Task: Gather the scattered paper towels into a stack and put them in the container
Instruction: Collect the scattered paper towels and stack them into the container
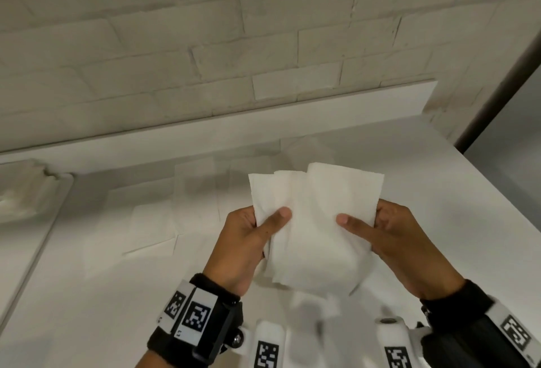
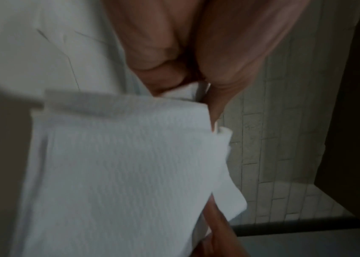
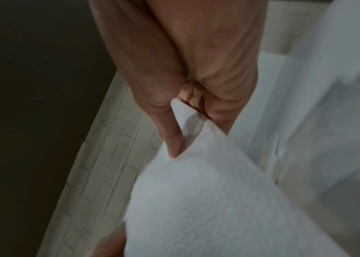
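Observation:
A loose stack of white paper towels (image 1: 313, 227) is held up above the white table (image 1: 439, 186) between both hands. My left hand (image 1: 254, 236) pinches its left edge, thumb on top and fingers behind. My right hand (image 1: 377, 230) pinches the right edge the same way. In the left wrist view the stack of towels (image 2: 119, 173) fills the lower half below my left hand (image 2: 185, 83). In the right wrist view the stack (image 3: 207, 200) hangs from my right hand (image 3: 185, 121). More flat towels (image 1: 152, 227) lie scattered on the table to the left. A container (image 1: 26, 192) holding towels sits at the far left.
A white brick wall (image 1: 263, 45) with a low white ledge (image 1: 263, 124) runs behind the table. The table's right edge drops off at the right by a dark strip (image 1: 497, 89).

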`<action>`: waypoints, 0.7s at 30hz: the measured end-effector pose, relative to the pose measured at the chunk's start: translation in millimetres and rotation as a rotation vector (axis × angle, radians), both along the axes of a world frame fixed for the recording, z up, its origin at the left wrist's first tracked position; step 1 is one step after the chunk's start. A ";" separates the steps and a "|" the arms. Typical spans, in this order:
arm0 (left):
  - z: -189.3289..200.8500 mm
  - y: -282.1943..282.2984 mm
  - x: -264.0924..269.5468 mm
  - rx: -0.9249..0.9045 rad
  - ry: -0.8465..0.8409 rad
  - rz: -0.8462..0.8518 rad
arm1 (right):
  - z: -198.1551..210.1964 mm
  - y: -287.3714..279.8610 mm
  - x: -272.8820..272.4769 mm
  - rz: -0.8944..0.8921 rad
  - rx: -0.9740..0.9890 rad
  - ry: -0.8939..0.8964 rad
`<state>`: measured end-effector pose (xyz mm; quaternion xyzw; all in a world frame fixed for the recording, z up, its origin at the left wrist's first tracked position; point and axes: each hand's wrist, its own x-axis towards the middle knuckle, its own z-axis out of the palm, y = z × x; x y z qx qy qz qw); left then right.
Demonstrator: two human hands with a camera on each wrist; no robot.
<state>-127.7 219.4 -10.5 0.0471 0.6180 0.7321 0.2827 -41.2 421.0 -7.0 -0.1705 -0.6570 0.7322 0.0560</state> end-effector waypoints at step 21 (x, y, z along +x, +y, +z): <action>4.4 15.1 -0.9 -0.096 -0.035 -0.111 | -12.8 -32.4 -10.0 0.309 0.134 0.027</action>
